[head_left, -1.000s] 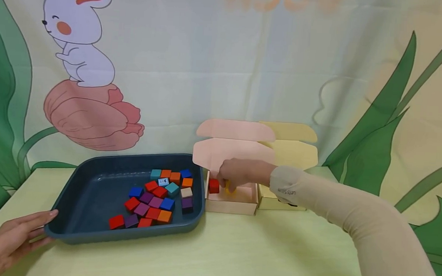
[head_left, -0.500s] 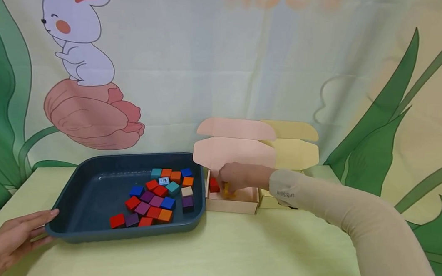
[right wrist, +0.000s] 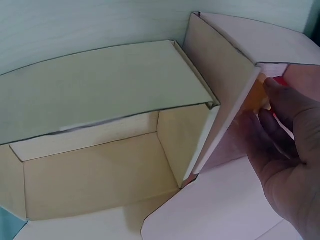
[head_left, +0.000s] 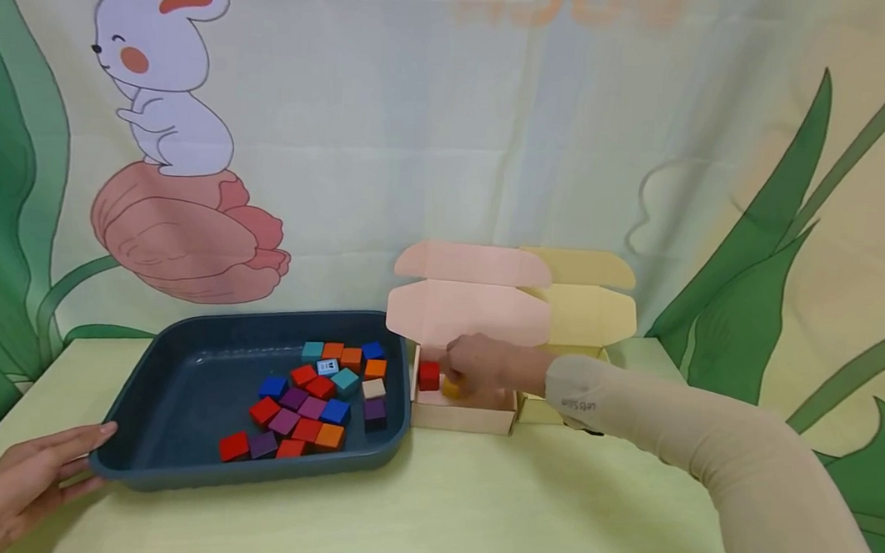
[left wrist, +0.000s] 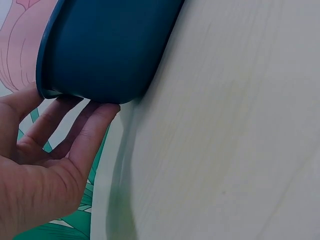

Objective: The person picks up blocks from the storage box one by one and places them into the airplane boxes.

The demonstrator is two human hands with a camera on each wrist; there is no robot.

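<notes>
My left hand point(head_left: 34, 472) holds the left front corner of a dark blue tray point(head_left: 177, 475), thumb at the rim and fingers against the outer wall. The left wrist view shows the fingers point(left wrist: 90, 135) touching the tray's underside edge. My right hand point(head_left: 479, 364) is inside an open pink box point(head_left: 465, 418), pinching a small yellow block point(head_left: 452, 387). In the right wrist view the yellow block point(right wrist: 255, 95) lies between thumb and fingers, partly hidden. Beside it in the box, to the left, sits a red cube point(head_left: 428, 376).
Several coloured cubes point(head_left: 307, 427) lie in the tray's right half. An open yellow box point(right wrist: 100, 95) stands right of the pink one, both with lids raised against the printed cloth point(head_left: 345, 138) behind. The pale table point(head_left: 430, 510) extends in front.
My right hand has shifted slightly to the right within the pink box, the yellow block staying by its fingertips. The left hand, tray and cubes in the tray keep their places.
</notes>
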